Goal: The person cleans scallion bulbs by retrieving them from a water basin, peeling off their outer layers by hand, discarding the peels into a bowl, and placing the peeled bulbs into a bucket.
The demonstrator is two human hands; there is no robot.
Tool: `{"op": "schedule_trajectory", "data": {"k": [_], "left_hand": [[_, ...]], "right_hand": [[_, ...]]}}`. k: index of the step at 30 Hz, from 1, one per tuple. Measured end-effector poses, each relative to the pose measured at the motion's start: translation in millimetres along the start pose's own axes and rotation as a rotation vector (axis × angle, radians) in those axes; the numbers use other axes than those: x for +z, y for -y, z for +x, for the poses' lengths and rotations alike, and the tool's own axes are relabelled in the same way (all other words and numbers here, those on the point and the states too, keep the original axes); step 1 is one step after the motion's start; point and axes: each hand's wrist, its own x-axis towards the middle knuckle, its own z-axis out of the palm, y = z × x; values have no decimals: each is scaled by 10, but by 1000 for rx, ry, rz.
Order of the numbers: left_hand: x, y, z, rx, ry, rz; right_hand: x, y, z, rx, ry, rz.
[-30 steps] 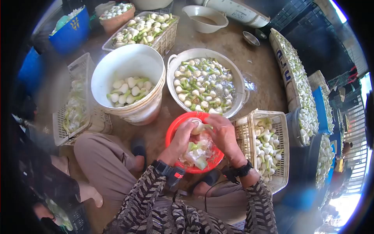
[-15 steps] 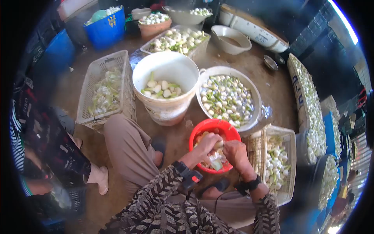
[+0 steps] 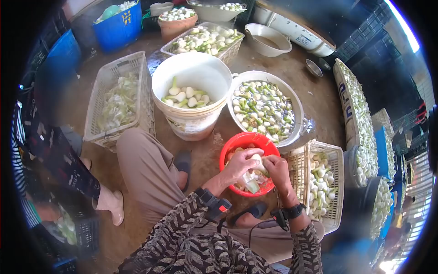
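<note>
My left hand [image 3: 238, 166] is closed on a white garlic bulb [image 3: 257, 160], thumb and fingers around it, above a red basin [image 3: 230, 145]. My right hand [image 3: 276, 170] presses its closed fingers to the bulb's right side, where skin hangs down; just what the fingertips pinch is partly hidden. Below both hands, the basin holds loose skins and peelings [image 3: 252, 182]. Straight ahead stands a white bucket [image 3: 191, 125] with peeled bulbs [image 3: 186, 97] and short green stems in it. To its right, a wide white tub [image 3: 299, 107] holds many bulbs in water.
On the right is a cream basket [image 3: 338, 196] of bulbs; on the left, a crate [image 3: 91, 116] of pale skins. Farther off are a blue tub [image 3: 116, 32], a crate of bulbs [image 3: 230, 52] and a grey basin [image 3: 287, 48]. A person's booted leg [image 3: 109, 203] is at left.
The view has shifted slightly, so the containers sit higher and more to the left. Both hands remain over the red basin, and more of the white bulb shows between them.
</note>
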Motion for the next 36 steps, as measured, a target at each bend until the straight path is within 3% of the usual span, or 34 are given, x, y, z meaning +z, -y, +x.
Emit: {"op": "schedule_trajectory", "data": {"k": [2, 3, 4, 5, 7, 8, 10, 11, 13, 14, 15, 17, 18, 19, 21, 23, 25, 27, 29, 30, 31, 33, 34, 35, 36], "left_hand": [[2, 30, 19, 47, -10, -102], [11, 25, 13, 89, -23, -198], [17, 1, 41, 5, -49, -57], [-3, -14, 22, 10, -57, -60], [-37, 9, 1, 61, -90, 223], [-40, 74, -9, 51, -86, 214], [-72, 167, 49, 232, -192, 82], [-94, 218, 55, 226, -184, 74], [-155, 103, 21, 316, -203, 574], [-174, 19, -23, 239, -195, 844], [-164, -90, -43, 237, -187, 841], [-140, -187, -80, 55, 0, 378], [-122, -145, -94, 20, -14, 62], [-89, -99, -72, 16, -7, 58], [-8, -3, -28, 45, -53, -366], [-23, 50, 12, -46, -68, -273], [-113, 38, -24, -203, 39, -310], [-153, 75, -12, -165, 27, -481], [-175, 3, -26, -95, 3, -782], [-160, -23, -43, -55, -55, -747], [-162, 3, -50, -68, -51, -740], [-131, 43, 15, -45, -66, -754], [-105, 42, 41, -51, -58, -758], [-84, 40, 32, -33, -56, -752], [-63, 55, 14, -22, -53, -743]], "right_hand": [[-40, 2, -5, 180, 46, 198], [-32, 38, -35, 184, 47, 192], [6, 87, -47, 139, 33, 250], [42, 119, -35, 92, 22, 310], [63, 82, 6, 112, 114, 282], [71, 42, -33, 148, 199, 258], [87, 22, -18, 158, 187, 266], [95, 16, -26, 161, 178, 276], [111, -64, -21, 210, 184, 328], [138, -192, -3, 151, 155, 325], [153, -270, -16, 95, 127, 324], [129, 31, -111, 157, 127, 498], [121, 144, -129, 203, 132, 667], [136, 92, -107, 208, 124, 665], [187, -21, -69, 113, 40, 686], [193, -27, -74, 66, 5, 614], [219, -25, -75, 66, -42, 606], [135, 163, -109, 142, -235, 747], [-67, -284, -82, 168, -256, 439], [-74, -403, -72, 188, -140, 79], [-5, -485, -116, 195, -149, 87], [110, -594, -186, -302, -344, -650], [19, -101, -222, -17, -222, -415], [18, 80, -221, 0, -225, -415], [35, 191, -225, 10, -209, -174]]}}
